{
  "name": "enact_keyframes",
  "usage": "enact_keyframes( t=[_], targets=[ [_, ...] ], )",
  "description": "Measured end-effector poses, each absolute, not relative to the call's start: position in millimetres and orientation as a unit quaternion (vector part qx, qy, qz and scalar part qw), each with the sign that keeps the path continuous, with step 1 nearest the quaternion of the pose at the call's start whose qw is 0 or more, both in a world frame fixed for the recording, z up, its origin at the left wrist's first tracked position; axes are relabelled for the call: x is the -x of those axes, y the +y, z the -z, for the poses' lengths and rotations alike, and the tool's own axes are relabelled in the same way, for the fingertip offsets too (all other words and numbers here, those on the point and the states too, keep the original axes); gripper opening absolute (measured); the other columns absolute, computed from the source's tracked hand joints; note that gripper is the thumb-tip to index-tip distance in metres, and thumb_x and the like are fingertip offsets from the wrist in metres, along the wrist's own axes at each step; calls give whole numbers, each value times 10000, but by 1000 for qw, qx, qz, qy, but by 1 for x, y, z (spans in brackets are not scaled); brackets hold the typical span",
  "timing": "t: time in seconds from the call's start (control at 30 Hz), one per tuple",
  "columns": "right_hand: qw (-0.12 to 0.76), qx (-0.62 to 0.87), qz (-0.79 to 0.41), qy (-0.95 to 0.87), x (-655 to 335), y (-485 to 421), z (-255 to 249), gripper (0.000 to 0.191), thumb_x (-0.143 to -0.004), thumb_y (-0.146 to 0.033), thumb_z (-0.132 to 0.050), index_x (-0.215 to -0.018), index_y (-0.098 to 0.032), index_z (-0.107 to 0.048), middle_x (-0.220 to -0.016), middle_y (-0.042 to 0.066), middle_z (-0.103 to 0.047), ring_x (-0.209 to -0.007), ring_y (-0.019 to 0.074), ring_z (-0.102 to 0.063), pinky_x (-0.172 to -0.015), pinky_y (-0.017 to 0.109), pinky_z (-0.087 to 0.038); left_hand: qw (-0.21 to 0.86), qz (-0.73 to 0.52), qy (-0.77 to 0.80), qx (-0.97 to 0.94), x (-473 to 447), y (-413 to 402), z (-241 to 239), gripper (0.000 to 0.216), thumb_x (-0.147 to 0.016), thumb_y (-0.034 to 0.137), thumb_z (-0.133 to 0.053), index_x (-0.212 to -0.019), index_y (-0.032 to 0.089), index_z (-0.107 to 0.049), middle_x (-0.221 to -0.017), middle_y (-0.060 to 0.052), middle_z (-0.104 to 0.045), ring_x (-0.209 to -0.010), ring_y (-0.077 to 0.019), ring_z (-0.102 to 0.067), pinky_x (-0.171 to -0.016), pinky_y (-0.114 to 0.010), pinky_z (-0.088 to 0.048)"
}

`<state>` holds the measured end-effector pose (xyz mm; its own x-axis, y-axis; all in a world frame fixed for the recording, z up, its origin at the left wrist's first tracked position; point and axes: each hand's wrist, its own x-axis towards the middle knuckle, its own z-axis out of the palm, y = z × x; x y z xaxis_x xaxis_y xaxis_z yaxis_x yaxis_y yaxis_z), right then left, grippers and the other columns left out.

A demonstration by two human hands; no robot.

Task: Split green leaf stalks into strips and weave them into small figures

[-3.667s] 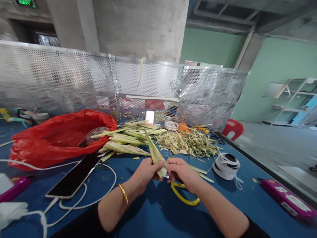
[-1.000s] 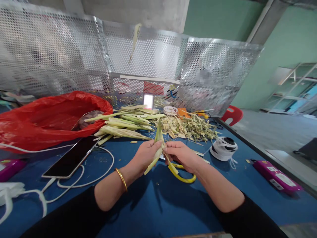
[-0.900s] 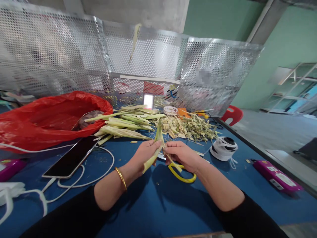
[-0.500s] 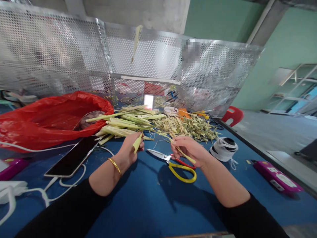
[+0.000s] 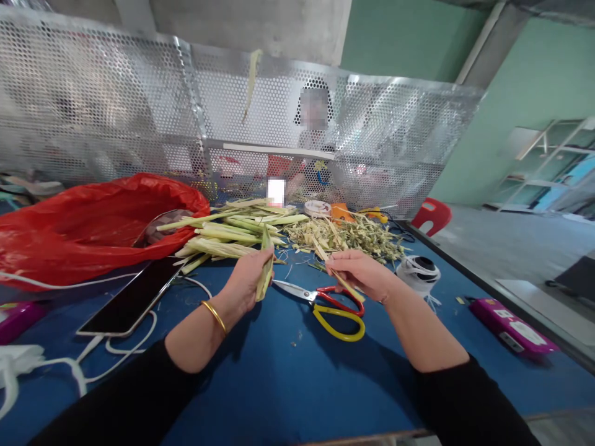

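My left hand (image 5: 244, 282) is closed on a short pale green leaf piece (image 5: 266, 266), held upright above the blue table (image 5: 288, 384). My right hand (image 5: 362, 275) pinches a thin torn leaf strip (image 5: 332, 272) a little to the right. Red and yellow scissors (image 5: 325, 303) lie on the table between and just under both hands. A pile of long green leaf stalks (image 5: 232, 235) lies behind my left hand. A heap of leaf scraps (image 5: 353, 235) lies behind my right hand.
A red plastic bag (image 5: 93, 223) sits at the left, with a phone (image 5: 130, 300) and white cables (image 5: 116, 356) in front. A white tape roll (image 5: 418, 269) and a pink case (image 5: 509, 319) lie right. A perforated metal screen (image 5: 139, 124) backs the table; a person sits behind it.
The leaf held by both hands has been torn apart. My left hand now keeps the wide piece and my right hand has drawn off a thin strip to the right, uncovering the scissors.
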<state>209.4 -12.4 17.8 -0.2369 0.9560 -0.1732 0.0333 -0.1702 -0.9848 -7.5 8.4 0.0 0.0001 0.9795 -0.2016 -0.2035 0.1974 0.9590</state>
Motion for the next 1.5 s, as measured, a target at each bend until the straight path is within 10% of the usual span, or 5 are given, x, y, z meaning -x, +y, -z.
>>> enact_keyframes(
  t=[0.23,0.47,0.83,1.1,1.5],
  targets=[
    [601,528,-464,-380,-227,14,-8,248,-697,-374,-701,-810,-197,-568,-822,23,-659,-622,127,-622,-650,276,-514,602,-463,494,-423,-5,-6,8,281,-647,406,-704,-630,154,-580,-462,49,-479,-407,-74,-415,-410,-197,-308],
    [415,475,-497,-596,-153,-32,14,306,-711,-468,-679,-727,-186,-560,-590,-31,-566,-530,119,-571,-541,242,-458,545,-515,487,-449,-9,-10,13,306,-618,427,-715,-655,139,-617,-501,55,-507,-460,-80,-431,-457,-209,-331],
    [517,474,-520,-487,-153,-33,10,232,-691,-351,-646,-608,-185,-506,-503,-31,-556,-458,101,-494,-494,233,-419,537,-479,479,-503,-7,-13,7,270,-625,378,-714,-716,147,-609,-647,-4,-614,-608,-142,-566,-552,-247,-455],
    [512,500,-415,-562,-156,-28,16,265,-734,-310,-582,-561,-214,-405,-484,-54,-461,-463,112,-468,-497,255,-438,281,-444,478,-704,-10,-21,7,141,-751,301,-583,-747,203,-684,-702,-8,-661,-658,-151,-567,-604,-235,-402],
    [561,470,-386,-561,-162,-27,8,239,-741,-328,-613,-587,-199,-482,-534,-36,-509,-510,118,-487,-530,258,-425,579,-442,451,-516,-10,-17,1,195,-641,319,-693,-693,144,-624,-624,15,-598,-575,-104,-531,-567,-224,-454]
  ],
)
